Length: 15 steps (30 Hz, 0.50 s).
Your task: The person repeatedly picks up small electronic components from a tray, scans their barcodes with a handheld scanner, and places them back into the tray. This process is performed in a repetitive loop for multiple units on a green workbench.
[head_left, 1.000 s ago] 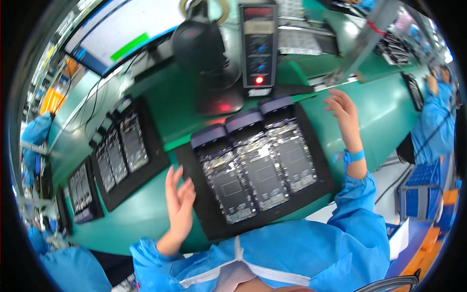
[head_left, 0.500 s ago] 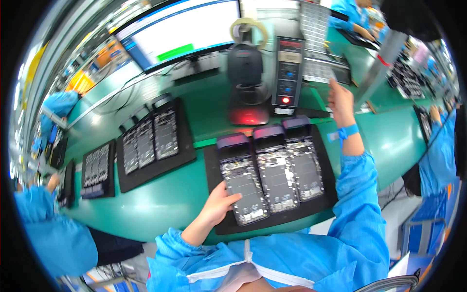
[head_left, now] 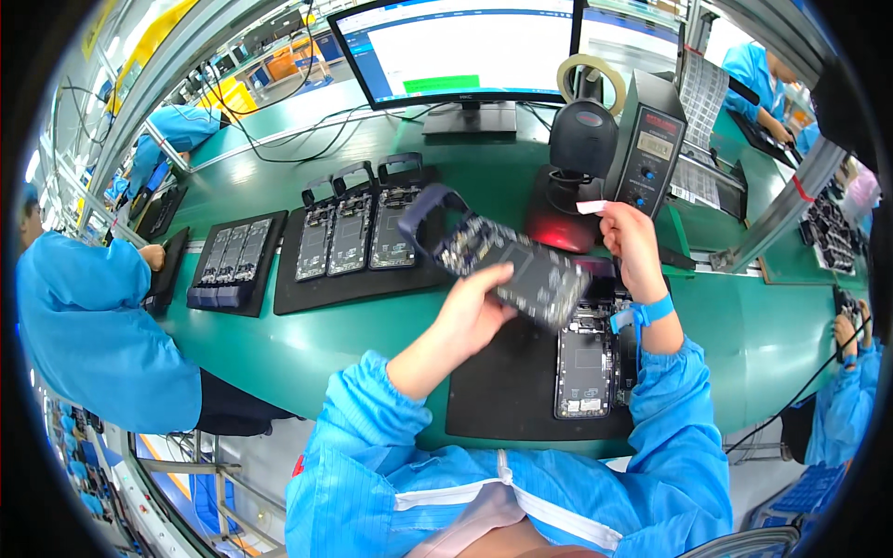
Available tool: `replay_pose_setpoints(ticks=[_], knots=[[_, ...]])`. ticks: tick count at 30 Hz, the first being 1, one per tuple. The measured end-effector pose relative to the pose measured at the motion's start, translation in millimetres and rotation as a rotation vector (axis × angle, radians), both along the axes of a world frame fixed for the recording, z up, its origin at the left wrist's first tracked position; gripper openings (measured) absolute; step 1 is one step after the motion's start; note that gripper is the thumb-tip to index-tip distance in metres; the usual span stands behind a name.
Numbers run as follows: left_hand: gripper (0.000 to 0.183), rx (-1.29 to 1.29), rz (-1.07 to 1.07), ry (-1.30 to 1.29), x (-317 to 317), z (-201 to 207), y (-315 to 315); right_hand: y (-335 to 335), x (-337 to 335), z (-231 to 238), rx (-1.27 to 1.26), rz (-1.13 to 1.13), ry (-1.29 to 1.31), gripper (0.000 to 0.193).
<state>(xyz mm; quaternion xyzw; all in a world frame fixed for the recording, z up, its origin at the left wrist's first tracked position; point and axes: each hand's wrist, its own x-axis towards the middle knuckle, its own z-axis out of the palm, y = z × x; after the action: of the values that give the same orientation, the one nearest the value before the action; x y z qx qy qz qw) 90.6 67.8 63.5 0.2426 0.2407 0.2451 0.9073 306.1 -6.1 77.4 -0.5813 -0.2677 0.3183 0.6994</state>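
My left hand (head_left: pixel 473 314) grips an opened phone (head_left: pixel 530 270) with its circuit boards and dark battery bared, lifted and tilted above the black mat (head_left: pixel 498 391). The phone's hinged-up purple-black end part (head_left: pixel 435 212) points to the far left. Between the fingertips of my right hand (head_left: pixel 634 244) is a small white label (head_left: pixel 591 206), held in front of the black barcode scanner (head_left: pixel 583 139). A blue wrist strap circles my right wrist. Another opened phone (head_left: pixel 582 367) lies on the mat; a further one beside it is mostly hidden by my right arm.
Behind the scanner stand a monitor (head_left: pixel 465 56) and a black box with blue knobs (head_left: pixel 648 139); label sheets (head_left: pixel 704 93) hang beside them. More opened phones lie on a black mat (head_left: pixel 326 296) and a tray (head_left: pixel 237 260) at left. Co-workers in blue sit on both sides.
My left hand has lifted the leftmost phone off the mat and tilted it toward the scanner. My right hand has brought the white label from the label sheets to near the scanner. The view has shifted.
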Motion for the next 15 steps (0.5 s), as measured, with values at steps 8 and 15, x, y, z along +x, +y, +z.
replay_pose_setpoints(ticks=[8, 15], knots=[[0.016, 0.149, 0.255, -0.051, 57, 7, 45, -39, -14, 51, 0.420, -0.160, -0.078, 0.023], [0.019, 0.234, 0.273, -0.030, 47, -1, 40, -42, -33, 56, 0.394, 0.054, -0.295, 0.009]])
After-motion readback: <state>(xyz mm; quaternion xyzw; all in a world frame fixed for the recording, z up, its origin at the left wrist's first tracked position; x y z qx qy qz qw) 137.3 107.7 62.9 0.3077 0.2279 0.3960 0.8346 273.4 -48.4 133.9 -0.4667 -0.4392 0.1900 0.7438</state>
